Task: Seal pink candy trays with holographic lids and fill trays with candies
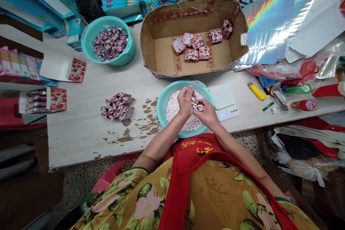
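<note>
Above a turquoise basin (161, 105) of small pale pink candies (172, 105), my two hands are close together. My left hand (184, 101) is closed, with candies showing at its edge. In my right hand (207, 114) is a small red-and-white printed tin (199, 107), its opening towards the left hand. The fingers cover much of this tin. To the left on the table, a cluster of similar tins (118, 106) lies with dark openings showing. A white digital scale (225, 102) sits right beside the basin.
Behind the basin, a cardboard box (161, 68) holds several printed tins (191, 55). Another turquoise basin (126, 55) contains many round pink-and-silver lids (110, 43). A yellow lighter (257, 91) and shiny holographic sheets (269, 25) lie right. Printed cartons (56, 99) stand at the left edge.
</note>
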A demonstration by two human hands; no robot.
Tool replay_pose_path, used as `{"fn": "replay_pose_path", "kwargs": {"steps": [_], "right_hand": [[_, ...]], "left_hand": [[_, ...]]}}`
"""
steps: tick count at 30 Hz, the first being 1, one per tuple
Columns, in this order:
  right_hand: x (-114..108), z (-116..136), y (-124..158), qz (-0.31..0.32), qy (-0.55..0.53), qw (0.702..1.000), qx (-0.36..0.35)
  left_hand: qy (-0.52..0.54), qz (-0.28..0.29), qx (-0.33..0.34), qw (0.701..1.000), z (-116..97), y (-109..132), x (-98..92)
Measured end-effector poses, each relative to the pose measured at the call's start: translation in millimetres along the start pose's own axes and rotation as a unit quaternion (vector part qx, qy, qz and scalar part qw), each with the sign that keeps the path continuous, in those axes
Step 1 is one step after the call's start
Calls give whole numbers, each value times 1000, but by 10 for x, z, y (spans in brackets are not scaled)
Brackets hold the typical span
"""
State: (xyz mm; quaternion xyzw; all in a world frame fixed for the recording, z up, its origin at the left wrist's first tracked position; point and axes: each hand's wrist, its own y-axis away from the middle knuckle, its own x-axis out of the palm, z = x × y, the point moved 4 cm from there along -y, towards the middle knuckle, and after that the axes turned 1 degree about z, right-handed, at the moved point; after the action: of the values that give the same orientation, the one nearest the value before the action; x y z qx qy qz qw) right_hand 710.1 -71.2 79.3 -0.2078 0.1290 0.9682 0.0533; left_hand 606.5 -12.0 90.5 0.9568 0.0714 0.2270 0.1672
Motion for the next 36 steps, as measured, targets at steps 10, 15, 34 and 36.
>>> {"fn": "replay_pose_path", "kwargs": {"steps": [10,15,34,36], "right_hand": [[85,-127,-23,5,-112,994,-16],[87,-243,-56,8,-154,988,-30],[-903,-1024,-273,-194,-124,973,24],[-989,-1255,-453,-214,-90,972,14]], "left_hand": [[-11,106,-74,992,-91,18,136],[15,25,-28,999,-173,-9,26],[-545,195,165,799,-248,-673,-318],[-588,197,217,754,-344,-1221,81]]}}
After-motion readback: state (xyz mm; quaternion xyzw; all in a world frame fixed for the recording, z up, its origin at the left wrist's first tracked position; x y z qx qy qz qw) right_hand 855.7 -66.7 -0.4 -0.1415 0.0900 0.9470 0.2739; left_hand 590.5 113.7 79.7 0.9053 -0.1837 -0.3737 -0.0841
